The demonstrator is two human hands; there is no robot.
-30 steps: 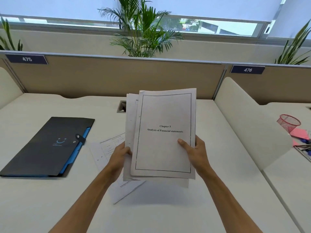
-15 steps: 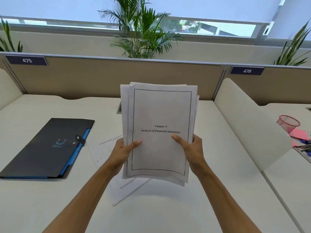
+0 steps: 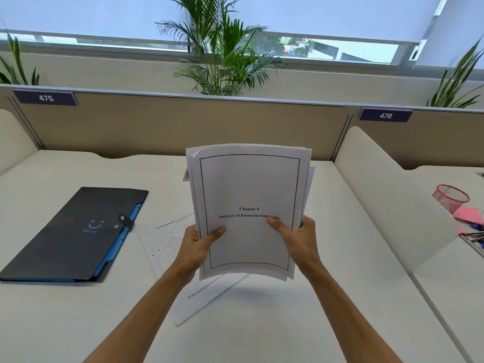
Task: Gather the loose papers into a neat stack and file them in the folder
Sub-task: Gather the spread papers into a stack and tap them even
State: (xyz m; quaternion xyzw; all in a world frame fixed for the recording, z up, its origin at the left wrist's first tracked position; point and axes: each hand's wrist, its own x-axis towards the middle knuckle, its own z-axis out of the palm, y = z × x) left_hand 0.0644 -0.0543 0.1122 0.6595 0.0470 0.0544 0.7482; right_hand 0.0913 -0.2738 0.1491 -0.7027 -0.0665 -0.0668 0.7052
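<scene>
- The left hand (image 3: 195,246) has its grip closed on the left edge of the paper stack (image 3: 248,205), thumb pressed flat on the front sheet and the other fingers hidden behind.
- The right hand (image 3: 297,238) closes its grip on the stack's right edge the same way, its thumb covering part of the printed title.
- The stack is held nearly upright in the air above the middle of the bench (image 3: 288,323), its lower edge clear of the surface.
- The front sheet carries a black border and the words "Chapter 5, Analysis of Financial statements".
- The sheets are not fully squared: edges of the back pages show past the front page on the left and right, and one top-left corner is bent.
- Loose printed sheets (image 3: 167,247) lie flat on the bench below and left of the stack, partly hidden by the left forearm.
- The black folder (image 3: 73,234), closed with a snap tab and showing blue inner dividers along its right edge, lies flat near the left edge of the bench, well apart from the stack.
- A beige partition (image 3: 183,127) labelled 475 runs along the far edge.
- A pink mesh cup (image 3: 450,197) stands on the neighbouring bench to the right.
</scene>
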